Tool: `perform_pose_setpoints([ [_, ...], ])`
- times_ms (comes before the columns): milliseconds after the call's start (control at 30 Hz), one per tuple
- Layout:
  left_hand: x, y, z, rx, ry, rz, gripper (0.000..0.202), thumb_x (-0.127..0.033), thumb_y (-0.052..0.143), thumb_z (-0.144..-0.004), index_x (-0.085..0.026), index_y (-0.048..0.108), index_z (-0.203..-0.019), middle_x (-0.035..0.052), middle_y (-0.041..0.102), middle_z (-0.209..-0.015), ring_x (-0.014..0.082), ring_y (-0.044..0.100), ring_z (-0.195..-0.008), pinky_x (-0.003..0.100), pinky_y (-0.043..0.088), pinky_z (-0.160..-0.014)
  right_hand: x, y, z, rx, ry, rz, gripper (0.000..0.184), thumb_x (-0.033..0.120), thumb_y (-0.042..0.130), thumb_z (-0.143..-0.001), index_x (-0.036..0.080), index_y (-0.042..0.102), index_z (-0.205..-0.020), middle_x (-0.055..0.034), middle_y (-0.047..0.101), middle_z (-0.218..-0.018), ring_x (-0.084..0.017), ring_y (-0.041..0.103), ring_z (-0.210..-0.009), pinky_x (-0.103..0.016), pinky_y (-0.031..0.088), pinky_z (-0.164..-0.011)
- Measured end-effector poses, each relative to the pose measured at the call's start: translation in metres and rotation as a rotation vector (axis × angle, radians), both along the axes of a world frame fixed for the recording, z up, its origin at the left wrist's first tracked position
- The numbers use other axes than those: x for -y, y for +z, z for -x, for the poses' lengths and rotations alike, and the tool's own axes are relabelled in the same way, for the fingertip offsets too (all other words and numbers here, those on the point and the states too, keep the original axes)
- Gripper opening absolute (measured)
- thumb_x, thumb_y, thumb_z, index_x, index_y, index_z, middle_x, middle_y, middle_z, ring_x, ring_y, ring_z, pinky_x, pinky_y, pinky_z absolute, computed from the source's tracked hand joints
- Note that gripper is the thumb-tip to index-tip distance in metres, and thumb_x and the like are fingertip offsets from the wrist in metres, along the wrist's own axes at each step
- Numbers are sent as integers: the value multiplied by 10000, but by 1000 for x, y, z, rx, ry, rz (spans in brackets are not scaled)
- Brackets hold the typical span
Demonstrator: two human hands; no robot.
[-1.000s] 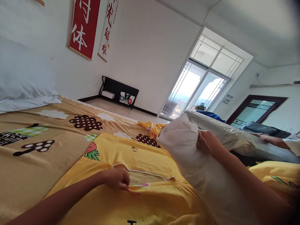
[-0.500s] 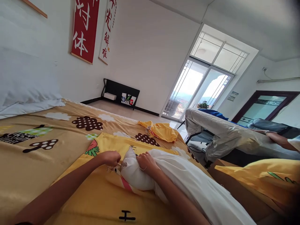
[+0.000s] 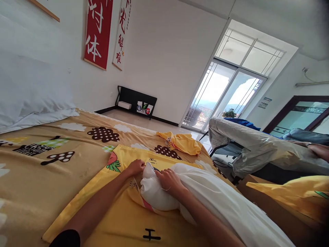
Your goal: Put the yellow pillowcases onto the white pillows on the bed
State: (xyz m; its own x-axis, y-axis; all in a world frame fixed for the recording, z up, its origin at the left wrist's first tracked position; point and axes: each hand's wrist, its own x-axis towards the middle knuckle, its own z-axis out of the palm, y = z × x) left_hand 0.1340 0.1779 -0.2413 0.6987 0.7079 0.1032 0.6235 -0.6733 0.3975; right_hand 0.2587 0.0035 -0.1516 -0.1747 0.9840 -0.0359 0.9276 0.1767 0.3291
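A white quilt (image 3: 221,192) lies bunched across a yellow printed cover (image 3: 123,219) on the bed. My right hand (image 3: 169,181) is closed around the white fabric near its gathered end. At that end's tip, my left hand (image 3: 136,167) has its fingers pinched together against the quilt's corner. A thin pale strand hangs just below the left fingers. Parts of the fingertips are hidden, and the cover's printed animal is partly under the white bundle.
A crumpled yellow cloth (image 3: 183,142) lies at the bed's far edge. White pillows (image 3: 36,92) are at left. On the right are a cardboard box (image 3: 267,202) with yellow fabric (image 3: 295,192) over it and a seated person in pale trousers (image 3: 257,144).
My left hand has moved up and closer to the quilt's tip, which was apart from it before. The right hand keeps its grip. The whole view has shifted slightly.
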Motion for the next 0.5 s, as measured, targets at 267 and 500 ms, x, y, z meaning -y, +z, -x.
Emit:
perform_pose_setpoints([
  [267, 12, 35, -3, 158, 175, -132, 354, -399, 396, -906, -166, 626, -773, 45, 648, -770, 169, 585, -751, 251, 338, -610, -24, 9, 29, 54, 20, 167, 307, 190, 401, -911, 180, 696, -993, -117, 706, -967, -236, 652, -911, -330, 472, -783],
  [500, 43, 67, 11, 74, 124, -308, 222, -225, 464, -869, -145, 614, -1013, 144, 631, -1069, 282, 558, -1065, 395, 374, -920, -80, -3, 15, 35, -187, 37, 354, 108, 352, -917, 123, 680, -1049, -165, 684, -1034, -236, 630, -997, -310, 475, -800],
])
